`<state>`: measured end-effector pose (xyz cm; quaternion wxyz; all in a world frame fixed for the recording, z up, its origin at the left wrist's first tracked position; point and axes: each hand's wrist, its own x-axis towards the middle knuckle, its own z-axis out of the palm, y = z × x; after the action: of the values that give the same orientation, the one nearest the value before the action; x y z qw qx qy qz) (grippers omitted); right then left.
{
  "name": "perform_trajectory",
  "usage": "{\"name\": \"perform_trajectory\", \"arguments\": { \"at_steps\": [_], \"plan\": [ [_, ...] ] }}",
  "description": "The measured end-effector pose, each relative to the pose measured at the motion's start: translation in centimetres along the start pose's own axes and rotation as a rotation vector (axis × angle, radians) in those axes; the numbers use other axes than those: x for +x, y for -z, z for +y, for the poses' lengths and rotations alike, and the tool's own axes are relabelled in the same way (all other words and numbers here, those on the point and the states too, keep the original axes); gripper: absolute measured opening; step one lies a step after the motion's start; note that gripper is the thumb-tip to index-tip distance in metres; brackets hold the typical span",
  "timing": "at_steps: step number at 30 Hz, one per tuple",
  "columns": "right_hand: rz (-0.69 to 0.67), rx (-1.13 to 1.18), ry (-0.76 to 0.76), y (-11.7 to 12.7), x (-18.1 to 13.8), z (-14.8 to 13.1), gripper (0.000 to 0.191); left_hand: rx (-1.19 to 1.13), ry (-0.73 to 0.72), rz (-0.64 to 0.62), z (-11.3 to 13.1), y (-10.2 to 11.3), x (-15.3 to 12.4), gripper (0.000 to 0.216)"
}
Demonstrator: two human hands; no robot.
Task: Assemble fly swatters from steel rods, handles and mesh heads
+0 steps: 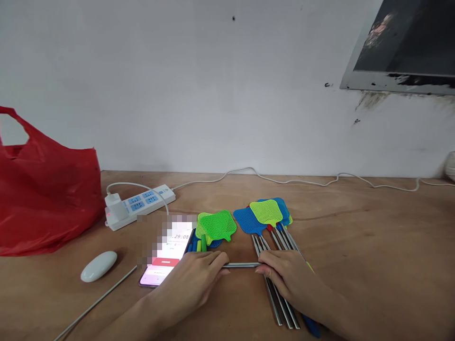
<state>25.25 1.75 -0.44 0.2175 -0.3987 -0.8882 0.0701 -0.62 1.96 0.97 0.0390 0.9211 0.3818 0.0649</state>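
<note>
My left hand [195, 274] and my right hand [293, 274] are both closed around one thin metal rod [242, 265], held level between them. My fingers hide both ends of it. Just beyond my left hand lie fly swatters with green heads [218, 226], their green, yellow and blue handles [203, 243] partly covered by the hand. Under and beyond my right hand, a bunch of fly swatters with blue and yellow-green heads [266, 211] is spread on the wooden table. Their metal shafts [273, 303] run toward me, and a blue handle [311, 326] shows below my right forearm.
Left of my left hand lies a lit phone [168, 260], its upper part blurred out. A white power strip [142, 204] with a plugged-in adapter, a white mouse-shaped object [98, 266] and a red plastic bag [50, 194] are farther left. A white cable [295, 182] runs along the wall.
</note>
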Motion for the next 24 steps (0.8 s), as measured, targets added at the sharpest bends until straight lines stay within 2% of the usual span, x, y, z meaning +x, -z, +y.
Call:
{"name": "perform_trajectory", "arguments": {
  "at_steps": [5, 12, 18, 24],
  "plan": [
    [-0.010, 0.037, -0.002, 1.4, 0.3, -0.7, 0.030, 0.038, 0.009, -0.055, 0.2, 0.8, -0.3, 0.016],
    [0.019, -0.050, 0.149, 3.0, -0.1, -1.0, 0.036, -0.087, -0.005, -0.001, 0.1, 1.5, -1.3, 0.021],
    [0.083, -0.039, 0.147, 2.6, -1.7, 1.3, 0.042, -0.183, 0.053, 0.010, -1.2, 1.1, -3.0, 0.037],
    [-0.020, 0.003, 0.123, 2.1, -2.6, 1.2, 0.033, -0.169, 0.123, -0.012, 0.1, 1.7, -3.1, 0.033]
  ]
}}
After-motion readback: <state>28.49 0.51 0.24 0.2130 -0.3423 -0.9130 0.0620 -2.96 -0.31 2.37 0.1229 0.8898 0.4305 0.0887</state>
